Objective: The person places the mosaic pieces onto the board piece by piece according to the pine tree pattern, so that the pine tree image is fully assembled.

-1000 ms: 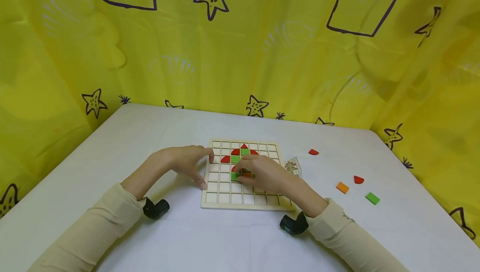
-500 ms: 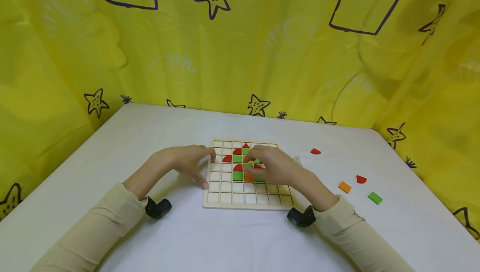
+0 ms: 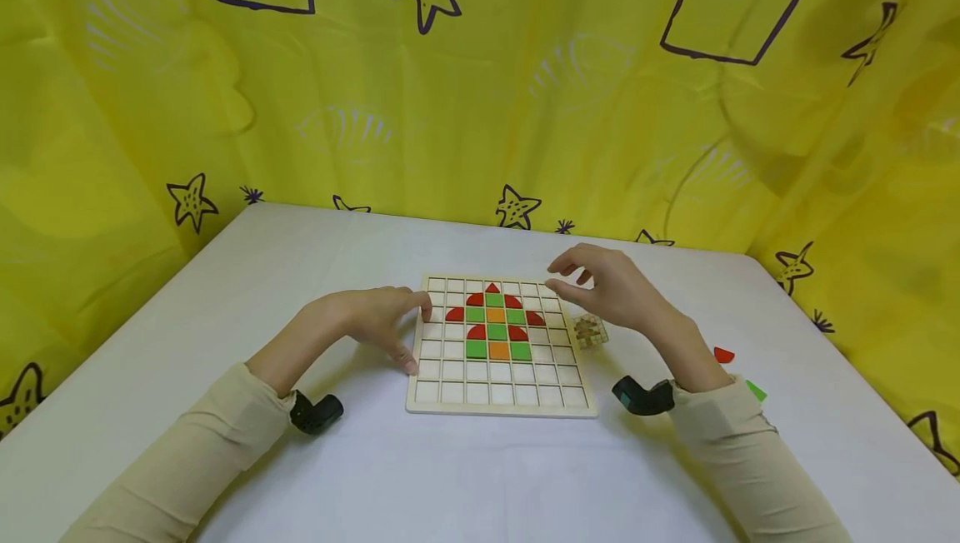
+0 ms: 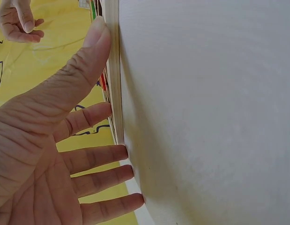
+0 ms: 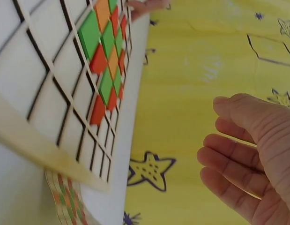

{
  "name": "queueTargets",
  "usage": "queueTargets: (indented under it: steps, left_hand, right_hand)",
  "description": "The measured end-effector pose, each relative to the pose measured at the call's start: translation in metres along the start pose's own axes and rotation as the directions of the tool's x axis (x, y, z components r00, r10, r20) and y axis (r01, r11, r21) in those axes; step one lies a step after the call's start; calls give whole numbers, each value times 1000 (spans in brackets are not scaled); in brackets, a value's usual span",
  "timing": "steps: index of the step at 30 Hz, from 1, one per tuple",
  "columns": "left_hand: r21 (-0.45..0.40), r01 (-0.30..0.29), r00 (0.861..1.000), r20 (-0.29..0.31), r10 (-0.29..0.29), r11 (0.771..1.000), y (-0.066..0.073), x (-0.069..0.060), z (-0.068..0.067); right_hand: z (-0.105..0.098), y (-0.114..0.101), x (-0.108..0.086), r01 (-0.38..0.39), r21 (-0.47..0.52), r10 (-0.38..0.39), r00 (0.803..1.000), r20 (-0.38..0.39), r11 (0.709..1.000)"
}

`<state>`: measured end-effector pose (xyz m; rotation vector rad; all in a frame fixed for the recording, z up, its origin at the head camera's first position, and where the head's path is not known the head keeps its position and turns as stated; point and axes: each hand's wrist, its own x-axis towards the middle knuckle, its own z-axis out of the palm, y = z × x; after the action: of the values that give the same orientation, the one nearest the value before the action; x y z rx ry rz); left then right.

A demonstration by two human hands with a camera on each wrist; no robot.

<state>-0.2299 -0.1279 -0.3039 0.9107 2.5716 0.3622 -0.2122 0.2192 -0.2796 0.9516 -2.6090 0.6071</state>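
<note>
A wooden grid board (image 3: 450, 393) lies on the white table, with several green, orange and red tiles (image 3: 497, 331) set in its cells in a tree-like shape. At the board's left edge rests my left hand (image 3: 378, 322); its thumb and fingertips touch the frame, seen also in the left wrist view, where the thumb (image 4: 97, 35) lies along the wooden side. My right hand (image 3: 611, 285) is raised near the board's far right corner, fingers loosely bent, holding nothing. In the right wrist view the right hand (image 5: 257, 154) is apart from the board (image 5: 46, 145).
A small patterned card (image 3: 591, 331) lies against the board's right side. Farther right are a loose red tile (image 3: 723, 356) and a green tile (image 3: 756, 391), partly behind the right sleeve. A yellow curtain (image 3: 480, 110) hangs behind the table.
My right hand has left the tiles and moved up and right, past the board's edge, uncovering the tiles and the card. My left hand stays at the left edge.
</note>
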Motion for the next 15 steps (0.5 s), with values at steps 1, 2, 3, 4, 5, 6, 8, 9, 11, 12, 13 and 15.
queueTargets:
  steps: [1, 2, 3, 4, 5, 6, 8, 9, 11, 12, 13, 15]
  left_hand:
    - [-3, 5, 1000, 1, -5, 1000, 0, 0, 0]
    - [-5, 8, 1000, 1, -8, 1000, 0, -1, 0]
    - [-5, 8, 1000, 1, -8, 1000, 0, -1, 0]
    - [-4, 7, 1000, 1, -7, 1000, 0, -1, -1]
    - [-3, 6, 1000, 0, -6, 1000, 0, -1, -1]
    - [-3, 6, 1000, 1, -6, 1000, 0, -1, -1]
    - [0, 6, 1000, 1, -6, 1000, -1, -1, -1]
    - [1, 5, 1000, 1, -5, 1000, -1, -1, -1]
    - [4, 6, 1000, 1, -6, 1000, -1, -1, 0]
    - [6, 6, 1000, 2, -6, 1000, -1, 0, 0]
    - [6, 5, 1000, 2, -5, 1000, -1, 0, -1]
    - [7, 6, 1000, 4, -6, 1000, -1, 0, -1]
  right_hand:
    - [-3, 4, -1, -4, 0, 4, 1000, -11, 1000]
    - [-6, 7, -3, -10, 0, 10, 1000, -18, 1000]
    - [-9, 10, -4, -18, 4, 18, 1000, -25, 1000]
    - [-12, 13, -6, -29, 7, 29, 999, -30, 1000]
    - [-14, 16, -7, -39, 7, 40, 999, -33, 999]
    - [-17, 18, -8, -54, 12, 55, 998, -37, 998]
    - [-22, 23, -10, -75, 14, 75, 996, -43, 997]
    - [-24, 25, -11, -86, 16, 86, 995, -46, 996]
    - [-28, 30, -13, -110, 19, 111, 993, -52, 994]
    - [-30, 33, -15, -124, 23, 125, 991, -53, 992]
    - [-31, 36, -16, -137, 23, 138, 989, -51, 990]
    - [-34, 41, -20, -177, 30, 178, 983, -43, 984]
